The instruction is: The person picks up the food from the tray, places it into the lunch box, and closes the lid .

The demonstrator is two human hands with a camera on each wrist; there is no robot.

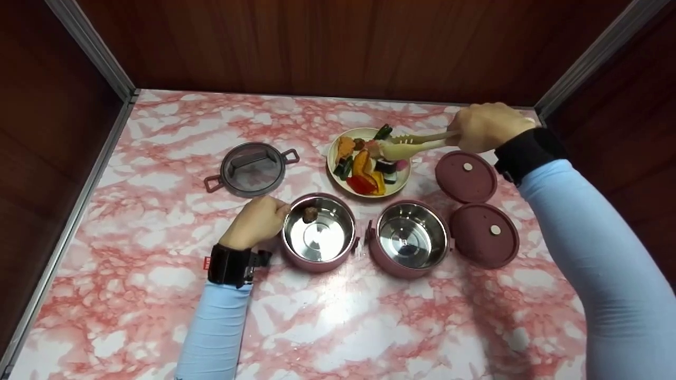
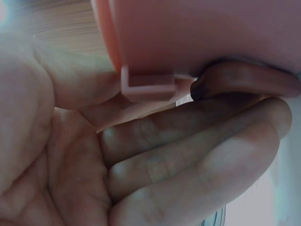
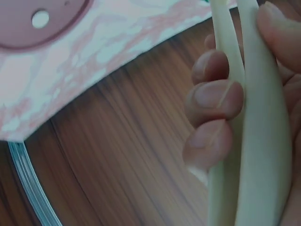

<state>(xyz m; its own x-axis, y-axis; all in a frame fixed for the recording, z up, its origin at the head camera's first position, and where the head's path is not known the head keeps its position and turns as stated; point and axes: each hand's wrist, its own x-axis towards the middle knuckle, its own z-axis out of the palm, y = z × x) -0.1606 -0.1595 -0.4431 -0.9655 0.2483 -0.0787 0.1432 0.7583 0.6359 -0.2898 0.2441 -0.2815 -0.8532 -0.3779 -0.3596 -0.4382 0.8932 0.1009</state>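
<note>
My right hand (image 1: pixel 483 126) is gripping cream tongs (image 1: pixel 409 145), tips over the plate of veggies (image 1: pixel 368 162) at the back. Left hand (image 1: pixel 259 221) has its fingers curled around the side of the left pink pot (image 1: pixel 318 232), one brown chunk (image 1: pixel 309 214) inside.

Light falls from above: the counter (image 1: pixel 338 316) shows a white glare patch below the left fingers (image 1: pixel 274 211), and the steel bowls (image 1: pixel 319 232) gleam. Soft shadows lie beneath the right arm. Both wrist views are blurred and overexposed.
</note>
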